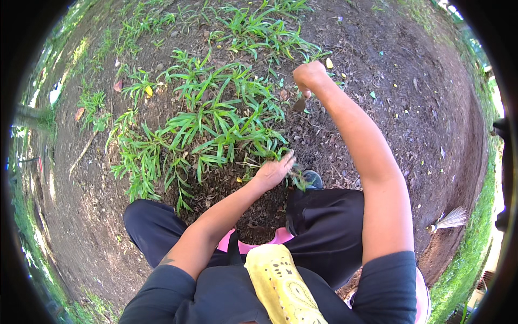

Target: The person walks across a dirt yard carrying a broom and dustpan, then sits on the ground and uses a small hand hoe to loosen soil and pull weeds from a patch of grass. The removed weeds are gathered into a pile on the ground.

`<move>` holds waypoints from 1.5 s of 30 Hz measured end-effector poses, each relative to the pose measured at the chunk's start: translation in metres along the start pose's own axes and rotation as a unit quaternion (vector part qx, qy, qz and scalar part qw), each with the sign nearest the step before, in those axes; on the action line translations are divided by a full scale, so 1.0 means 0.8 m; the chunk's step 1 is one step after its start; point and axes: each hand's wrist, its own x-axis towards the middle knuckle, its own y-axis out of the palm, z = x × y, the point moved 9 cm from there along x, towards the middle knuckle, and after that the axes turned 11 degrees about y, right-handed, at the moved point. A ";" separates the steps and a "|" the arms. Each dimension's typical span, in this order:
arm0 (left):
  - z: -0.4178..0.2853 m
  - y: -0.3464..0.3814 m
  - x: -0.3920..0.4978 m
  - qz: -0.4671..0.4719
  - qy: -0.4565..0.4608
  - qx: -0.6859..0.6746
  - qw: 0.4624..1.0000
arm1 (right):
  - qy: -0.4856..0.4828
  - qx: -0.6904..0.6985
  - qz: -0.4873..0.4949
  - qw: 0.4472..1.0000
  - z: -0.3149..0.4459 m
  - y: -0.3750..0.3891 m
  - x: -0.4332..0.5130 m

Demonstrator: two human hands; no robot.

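Observation:
My right hand (pixel 311 77) is closed around a small hand tool, most of its handle hidden in my fist. The tool's flat, dull metal blade (pixel 300 105) points down toward the soil, right of the leafy plants. Nearer my body, my left hand (pixel 276 171) is at the lower right edge of the green strap-leaved plants (pixel 218 121), its fingers stretched out among leaves. A blurred leafy clump (pixel 298 179) is just beyond these fingers. The palm is hidden, so whether it grips the clump does not show. Dark loosened soil (pixel 259 214) lies beneath this hand.
My dark-trousered knees (pixel 327 210) flank the soil, with a shoe tip (pixel 312 179) beyond the right knee. Pink plastic (pixel 284 235) shows beneath me. A bristle brush (pixel 449 220) lies far right beside grass (pixel 461 263). More plants (pixel 259 30) grow ahead; a stick (pixel 83 153) lies left.

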 end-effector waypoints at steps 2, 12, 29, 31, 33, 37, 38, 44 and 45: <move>0.022 0.002 0.018 0.013 -0.042 0.089 0.995 | 0.006 0.005 -0.027 1.000 -0.001 -0.003 0.003; 0.084 -0.001 0.049 0.064 -0.120 0.045 0.990 | 0.034 0.030 0.001 0.999 -0.002 -0.012 0.009; 0.040 -0.035 -0.049 0.058 -0.045 -0.082 0.994 | 0.030 0.021 0.022 0.999 -0.017 -0.003 0.013; 0.048 -0.046 -0.016 0.005 -0.034 -0.073 0.997 | 0.024 0.028 0.012 0.999 -0.011 -0.007 0.011; 0.067 -0.058 0.008 -0.038 -0.050 -0.010 0.998 | 0.027 0.030 0.009 0.999 -0.008 -0.010 0.009; 0.115 -0.049 0.027 0.006 -0.166 0.131 0.977 | 0.030 0.025 0.004 0.999 -0.007 -0.012 0.005; 0.121 -0.049 0.027 0.002 -0.183 0.170 0.968 | 0.029 0.029 0.002 0.999 -0.008 -0.014 0.005; 0.160 -0.046 0.022 0.000 -0.239 0.237 0.942 | 0.037 0.035 0.014 0.999 -0.006 -0.023 0.002; 0.164 -0.048 0.024 -0.010 -0.226 0.222 0.948 | 0.043 0.037 0.015 0.998 -0.006 -0.024 0.001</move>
